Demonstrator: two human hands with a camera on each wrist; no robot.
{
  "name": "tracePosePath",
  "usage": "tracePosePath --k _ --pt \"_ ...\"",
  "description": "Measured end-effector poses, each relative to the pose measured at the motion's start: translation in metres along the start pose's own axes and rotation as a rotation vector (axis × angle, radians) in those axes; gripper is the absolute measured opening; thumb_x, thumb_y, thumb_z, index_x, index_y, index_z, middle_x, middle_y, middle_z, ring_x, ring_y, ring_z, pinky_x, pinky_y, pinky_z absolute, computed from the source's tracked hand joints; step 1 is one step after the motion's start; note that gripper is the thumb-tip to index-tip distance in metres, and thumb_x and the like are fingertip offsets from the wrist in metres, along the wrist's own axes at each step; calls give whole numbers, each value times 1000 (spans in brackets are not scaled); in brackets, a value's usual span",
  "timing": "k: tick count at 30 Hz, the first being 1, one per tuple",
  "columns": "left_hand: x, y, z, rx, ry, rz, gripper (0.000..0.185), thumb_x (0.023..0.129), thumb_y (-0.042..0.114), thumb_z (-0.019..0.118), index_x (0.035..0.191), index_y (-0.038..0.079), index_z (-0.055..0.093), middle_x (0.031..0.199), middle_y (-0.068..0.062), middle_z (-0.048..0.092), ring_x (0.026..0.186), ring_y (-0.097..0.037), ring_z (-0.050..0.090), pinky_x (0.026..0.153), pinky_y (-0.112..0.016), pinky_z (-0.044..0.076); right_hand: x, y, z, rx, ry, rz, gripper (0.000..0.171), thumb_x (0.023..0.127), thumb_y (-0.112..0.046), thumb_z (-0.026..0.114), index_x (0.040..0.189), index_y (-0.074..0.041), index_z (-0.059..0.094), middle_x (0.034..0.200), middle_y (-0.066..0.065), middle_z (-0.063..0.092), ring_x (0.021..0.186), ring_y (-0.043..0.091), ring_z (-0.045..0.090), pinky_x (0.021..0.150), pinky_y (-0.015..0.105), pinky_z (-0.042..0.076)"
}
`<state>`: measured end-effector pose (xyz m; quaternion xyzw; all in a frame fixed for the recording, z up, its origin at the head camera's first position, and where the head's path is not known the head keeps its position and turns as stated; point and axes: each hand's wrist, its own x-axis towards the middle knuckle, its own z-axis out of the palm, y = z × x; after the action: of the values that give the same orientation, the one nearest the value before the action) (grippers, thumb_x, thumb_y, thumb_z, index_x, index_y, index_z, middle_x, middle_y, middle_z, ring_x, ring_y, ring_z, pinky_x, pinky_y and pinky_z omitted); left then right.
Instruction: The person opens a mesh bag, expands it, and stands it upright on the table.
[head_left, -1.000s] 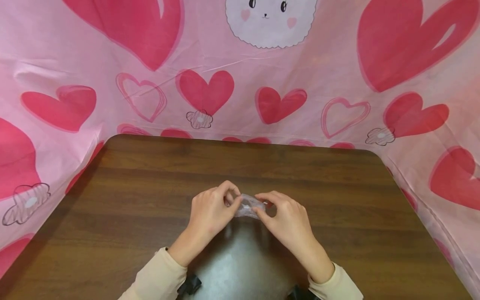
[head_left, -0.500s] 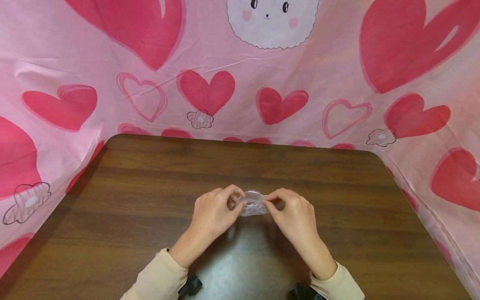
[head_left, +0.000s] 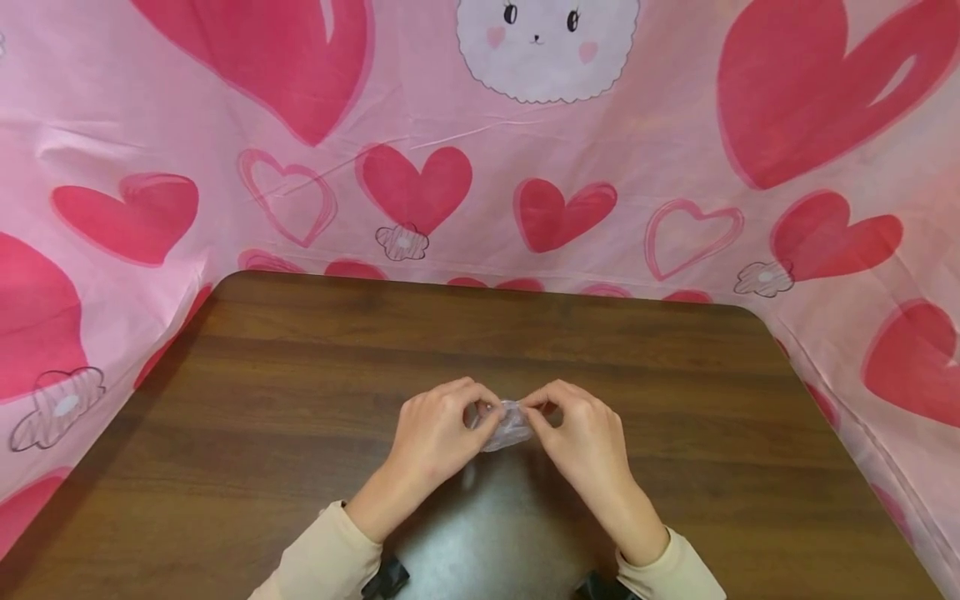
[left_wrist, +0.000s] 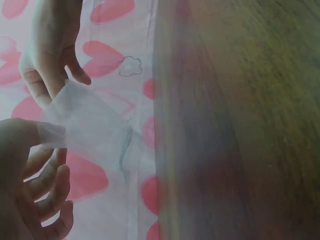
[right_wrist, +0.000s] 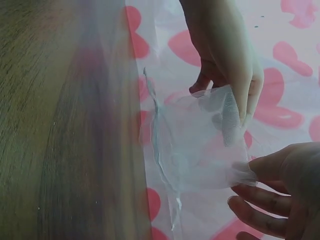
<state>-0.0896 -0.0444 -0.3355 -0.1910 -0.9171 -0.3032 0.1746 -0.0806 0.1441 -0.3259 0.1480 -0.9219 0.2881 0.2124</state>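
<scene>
Between my two hands is a small, sheer, whitish mesh bag (head_left: 508,428), held up over the table in the head view. My left hand (head_left: 441,433) pinches one top corner between thumb and forefinger. The opposite top corner is pinched by my right hand (head_left: 587,427) in the same way. Both wrist views show the bag spread flat and see-through, with the other fingers loosely bent. In the right wrist view a thin pale string (right_wrist: 159,142) runs along the bag's far edge, its end trailing past the side.
A dark brown wooden table (head_left: 300,367) with rounded far corners lies below. Pink cloth (head_left: 480,117) printed with red hearts hangs behind it and along both sides. Black straps (head_left: 386,577) show at the wrists by the cream sleeves (head_left: 322,554).
My fingertips have come closer together, with the left hand shifted right. The bag now hangs lower from the pinched corners, where before it lay more spread between the fingers.
</scene>
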Motion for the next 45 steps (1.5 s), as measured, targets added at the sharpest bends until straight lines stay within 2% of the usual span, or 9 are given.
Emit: tracePosePath --k 4,9,13,17,25,31,37,41,45 --pt "0 0 1 4 3 -40 6 85 28 78 83 30 73 68 19 58 56 1 46 53 -24 39 -1 -1 0 4 -41 4 17 76 -14 87 89 -18 77 79 -10 67 67 9 62 55 32 45" --pt "2 -2 1 -1 29 -85 5 86 24 77 87 26 72 69 18 63 57 0 51 55 -27 42 -1 -2 -1 -18 -112 14 28 74 -21 89 99 -15 76 81 -9 66 65 9 57 54 29 43" --pt "2 -4 0 -15 53 -105 8 86 23 76 91 26 71 70 19 66 56 2 51 54 -28 42 0 0 -1 -63 -124 36 22 76 -18 87 95 -16 77 80 -7 67 66 13 61 55 32 45" --pt "0 -4 0 -16 56 -123 11 86 24 76 95 27 71 70 20 64 58 2 50 54 -28 41 1 3 -1 -91 -86 51 12 79 -16 84 89 -18 79 82 -3 72 72 20 68 57 39 49" --pt "-5 -2 4 3 30 -75 24 78 31 84 100 28 74 88 13 65 74 -7 58 58 -31 44 -2 5 -2 -78 -54 37 11 78 -12 84 85 -18 79 85 -1 73 77 22 70 61 44 51" --pt "-7 2 10 29 30 -53 11 81 36 82 90 32 77 72 19 61 64 0 53 56 -26 40 -4 4 -1 -55 -45 9 13 78 -12 84 88 -18 79 83 -4 72 75 19 69 59 41 51" --pt "-8 0 13 13 93 -72 5 81 31 81 84 32 77 68 17 64 62 -1 57 55 -27 42 -4 5 0 -47 -89 12 18 78 -16 84 95 -16 78 78 -7 68 69 15 64 55 35 46" --pt "-5 -3 11 26 132 -77 6 81 31 82 84 31 77 66 17 62 60 -2 57 54 -29 42 -3 8 0 -68 -96 21 13 79 -15 83 91 -18 79 82 -4 72 74 20 68 57 38 48" --pt "-4 -4 8 36 123 -102 6 80 33 82 83 33 77 65 17 60 60 -3 56 55 -30 41 -1 10 -2 -76 -71 22 11 78 -13 84 86 -19 80 84 -1 74 77 23 70 58 43 50"
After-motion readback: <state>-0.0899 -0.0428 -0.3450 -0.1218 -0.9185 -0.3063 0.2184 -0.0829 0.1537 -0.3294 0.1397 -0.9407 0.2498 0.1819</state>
